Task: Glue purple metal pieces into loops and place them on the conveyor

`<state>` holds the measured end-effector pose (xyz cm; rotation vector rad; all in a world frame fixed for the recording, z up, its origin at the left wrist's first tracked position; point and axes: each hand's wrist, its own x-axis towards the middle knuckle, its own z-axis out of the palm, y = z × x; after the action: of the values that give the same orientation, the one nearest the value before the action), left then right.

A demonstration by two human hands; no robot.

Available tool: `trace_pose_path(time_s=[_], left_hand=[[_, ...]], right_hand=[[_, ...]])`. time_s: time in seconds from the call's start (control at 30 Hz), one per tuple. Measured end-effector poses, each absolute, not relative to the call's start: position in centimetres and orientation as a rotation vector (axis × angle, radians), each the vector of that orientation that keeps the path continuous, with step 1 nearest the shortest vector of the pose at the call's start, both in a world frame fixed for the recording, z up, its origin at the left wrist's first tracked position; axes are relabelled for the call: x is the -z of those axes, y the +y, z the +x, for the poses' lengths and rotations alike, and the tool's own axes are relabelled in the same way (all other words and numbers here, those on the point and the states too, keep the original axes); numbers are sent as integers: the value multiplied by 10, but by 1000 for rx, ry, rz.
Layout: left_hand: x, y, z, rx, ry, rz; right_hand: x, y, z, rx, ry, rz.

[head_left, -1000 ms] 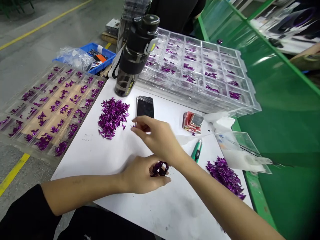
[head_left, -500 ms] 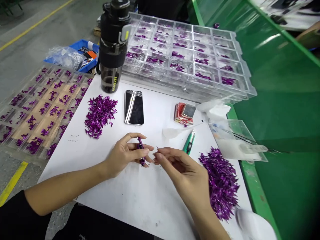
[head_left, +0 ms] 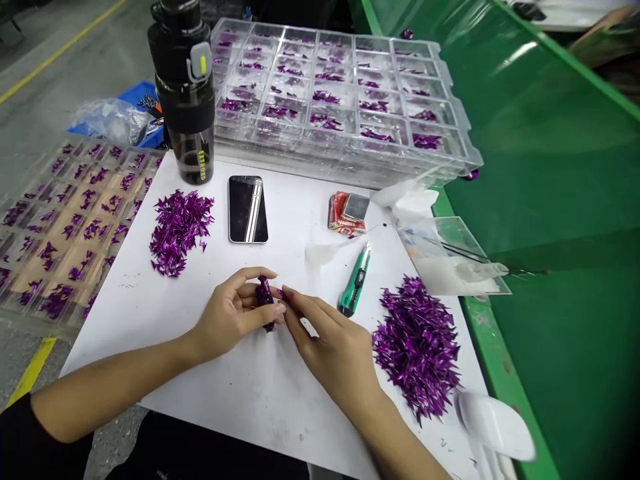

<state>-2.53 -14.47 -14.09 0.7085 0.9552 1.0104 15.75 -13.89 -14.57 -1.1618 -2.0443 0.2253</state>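
Note:
My left hand (head_left: 230, 317) curls around a small bunch of shiny purple foil slivers (head_left: 265, 301), gripping it between thumb and fingers. My right hand (head_left: 335, 350) comes in from the lower right, its fingertips touching the near side of that bunch. Whether those fingertips pinch a sliver is hidden. Both hands hover over a white sheet (head_left: 260, 407). A loose heap of purple slivers (head_left: 179, 232) lies left of my hands, and a larger heap (head_left: 417, 347) lies to their right.
A black smartphone (head_left: 247, 209), green utility knife (head_left: 356, 283), red packet (head_left: 347, 212) and tweezers on a transparent box (head_left: 453, 260) share the sheet's surroundings. Behind stand a dark water bottle (head_left: 184, 93) and a stacked transparent compartment tray (head_left: 325, 100); another tray (head_left: 65, 233) lies left.
My right hand has moved left, from just beside the purple bunch to touching it. The bunch in my left hand looks thicker. The whole view has shifted slightly as my head moved.

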Motion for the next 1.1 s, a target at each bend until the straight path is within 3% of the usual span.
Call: trace_pose_path(time_s=[0.1,0.3,0.83,1.1], left_hand=[[144,-148,-22,-1038,1017,770],[149,-154,-16,-1044,1125,903],[152,-155,-16,-1021,1186,1096],[148,-143,-33,-820,948,1146]], right_hand=[[139,-141,156,-388,-1801,-1304],[130,-152,138,-1032,-1390,-1365],[140,-157,133,-737,-1614,-1322],[142,-143,154,-1341,-1616,-1239]])
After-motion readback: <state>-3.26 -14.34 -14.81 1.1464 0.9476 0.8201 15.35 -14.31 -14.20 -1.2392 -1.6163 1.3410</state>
